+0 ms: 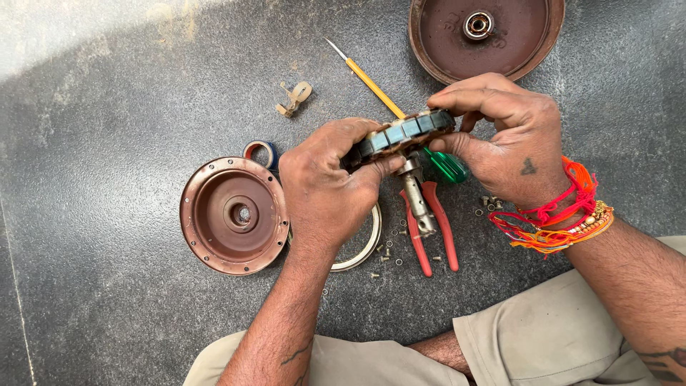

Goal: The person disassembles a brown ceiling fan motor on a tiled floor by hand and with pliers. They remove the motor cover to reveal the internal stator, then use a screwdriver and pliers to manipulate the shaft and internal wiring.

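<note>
Head view: round copper-wound motor stator with blue slot liners (404, 134) is gripped edge-on by both hands, left (325, 187) and right (511, 143), above the grey floor (107, 143); 2 brown end covers (234, 214) already removed, screws (389, 251) scattered, reassembly pending.

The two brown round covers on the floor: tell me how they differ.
The left cover lies whole in view with an empty centre hole; the top cover is cut off by the frame and holds a shiny metal bearing. Both are brown, round and lie hollow side up.

No packages, labels, signs or screens are in view
</note>
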